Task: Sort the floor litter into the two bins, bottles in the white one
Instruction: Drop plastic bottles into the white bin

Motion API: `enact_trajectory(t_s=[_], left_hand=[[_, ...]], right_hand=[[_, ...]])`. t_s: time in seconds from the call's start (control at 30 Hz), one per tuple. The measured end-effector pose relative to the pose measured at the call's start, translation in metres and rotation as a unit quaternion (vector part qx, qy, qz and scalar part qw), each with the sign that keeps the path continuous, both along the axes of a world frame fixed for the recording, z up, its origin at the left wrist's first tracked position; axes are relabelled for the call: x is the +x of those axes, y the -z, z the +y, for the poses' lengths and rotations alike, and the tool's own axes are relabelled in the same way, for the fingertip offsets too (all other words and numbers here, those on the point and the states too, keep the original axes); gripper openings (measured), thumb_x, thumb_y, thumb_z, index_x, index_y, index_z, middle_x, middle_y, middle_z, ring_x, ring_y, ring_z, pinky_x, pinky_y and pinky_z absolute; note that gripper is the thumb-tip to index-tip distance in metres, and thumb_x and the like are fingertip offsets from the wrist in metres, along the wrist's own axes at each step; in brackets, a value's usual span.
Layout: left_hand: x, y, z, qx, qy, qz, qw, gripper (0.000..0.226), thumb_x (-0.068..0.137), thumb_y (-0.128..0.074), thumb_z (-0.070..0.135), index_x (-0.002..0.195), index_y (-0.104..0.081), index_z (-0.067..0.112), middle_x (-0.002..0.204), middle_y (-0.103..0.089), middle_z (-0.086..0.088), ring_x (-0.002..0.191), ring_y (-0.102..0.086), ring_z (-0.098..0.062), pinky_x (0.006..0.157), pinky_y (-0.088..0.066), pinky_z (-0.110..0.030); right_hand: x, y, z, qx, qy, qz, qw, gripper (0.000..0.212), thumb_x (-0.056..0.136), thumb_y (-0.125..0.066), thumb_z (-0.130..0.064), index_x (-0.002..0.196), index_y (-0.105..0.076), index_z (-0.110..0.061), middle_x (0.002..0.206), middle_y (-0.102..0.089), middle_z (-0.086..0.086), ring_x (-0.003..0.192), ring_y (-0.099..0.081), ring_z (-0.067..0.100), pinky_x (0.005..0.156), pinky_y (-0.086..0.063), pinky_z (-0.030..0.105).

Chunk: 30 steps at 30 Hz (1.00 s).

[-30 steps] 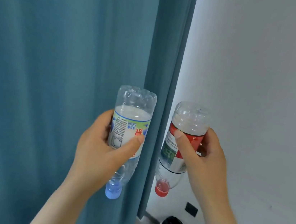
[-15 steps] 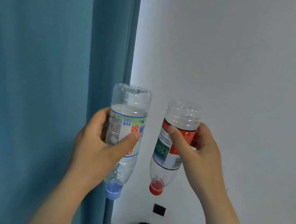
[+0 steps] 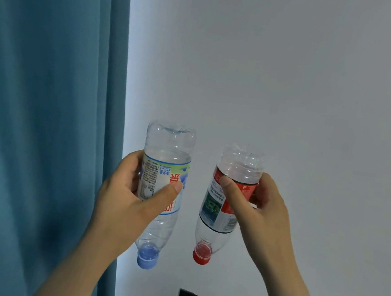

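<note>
Fingers (image 3: 166, 193) grip mid-body: left hand (image 3: 124, 205) blue-capped bottle (image 3: 169, 144), right hand (image 3: 264, 221) red-capped bottle (image 3: 240, 165).

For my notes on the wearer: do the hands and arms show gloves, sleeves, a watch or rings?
No. The left hand and right hand are bare, without gloves or visible rings. Both forearms are uncovered to the frame edge: no sleeve, watch or bracelet shows.
</note>
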<state>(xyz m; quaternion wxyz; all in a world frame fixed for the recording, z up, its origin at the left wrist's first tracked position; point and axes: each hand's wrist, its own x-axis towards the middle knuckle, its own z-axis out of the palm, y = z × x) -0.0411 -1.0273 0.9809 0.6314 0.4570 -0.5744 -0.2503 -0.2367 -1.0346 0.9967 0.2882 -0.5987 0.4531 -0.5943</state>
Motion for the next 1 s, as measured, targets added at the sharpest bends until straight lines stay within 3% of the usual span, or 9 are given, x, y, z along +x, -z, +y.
enact_trajectory(t_s=[0.23, 0.47, 0.6, 0.8, 1.0], left_hand=[[-0.034, 0.018, -0.087, 0.022, -0.002, -0.013, 1.000, 0.051, 0.063, -0.083, 0.043, 0.107, -0.059, 0.033, 0.101, -0.072, 0.014, 0.093, -0.070, -0.011, 0.078, -0.059, -0.030], [-0.038, 0.072, -0.152, 0.085, -0.010, -0.044, 0.995, 0.051, 0.057, -0.070, 0.053, 0.103, -0.059, 0.035, 0.099, -0.071, 0.017, 0.091, -0.069, -0.008, 0.077, -0.059, -0.031], [-0.036, 0.118, -0.178, 0.154, -0.006, -0.059, 0.986, 0.050, 0.056, -0.074, 0.051, 0.101, -0.058, 0.036, 0.096, -0.070, 0.019, 0.087, -0.069, -0.004, 0.077, -0.058, -0.033], [-0.031, 0.203, -0.203, 0.238, -0.006, -0.081, 0.968, 0.048, 0.065, -0.086, 0.028, 0.099, -0.054, 0.035, 0.095, -0.069, 0.019, 0.085, -0.067, -0.002, 0.076, -0.056, -0.029], [-0.024, 0.300, -0.215, 0.297, 0.004, -0.098, 0.950, 0.053, 0.068, -0.084, 0.023, 0.110, -0.052, 0.031, 0.099, -0.067, 0.019, 0.086, -0.066, -0.001, 0.074, -0.052, -0.021]], right_hand=[[-0.032, 0.019, -0.093, 0.035, -0.008, 0.020, 0.999, 0.025, 0.078, -0.072, -0.040, 0.101, -0.063, -0.037, 0.090, -0.070, -0.021, 0.083, -0.065, -0.006, 0.060, -0.050, 0.010], [-0.043, 0.073, -0.149, 0.102, 0.001, 0.043, 0.994, 0.026, 0.076, -0.072, -0.043, 0.099, -0.061, -0.038, 0.088, -0.068, -0.024, 0.082, -0.064, -0.007, 0.061, -0.050, 0.009], [-0.041, 0.119, -0.167, 0.154, 0.021, 0.059, 0.986, 0.030, 0.075, -0.074, -0.044, 0.101, -0.060, -0.036, 0.087, -0.068, -0.023, 0.080, -0.065, -0.005, 0.070, -0.053, 0.019], [-0.034, 0.204, -0.186, 0.238, 0.026, 0.082, 0.968, 0.036, 0.074, -0.075, -0.045, 0.104, -0.058, -0.036, 0.093, -0.069, -0.020, 0.085, -0.066, -0.002, 0.079, -0.057, 0.031], [-0.028, 0.302, -0.193, 0.320, 0.020, 0.113, 0.941, 0.041, 0.074, -0.077, -0.041, 0.108, -0.055, -0.036, 0.098, -0.068, -0.018, 0.082, -0.067, 0.002, 0.075, -0.057, 0.026]])
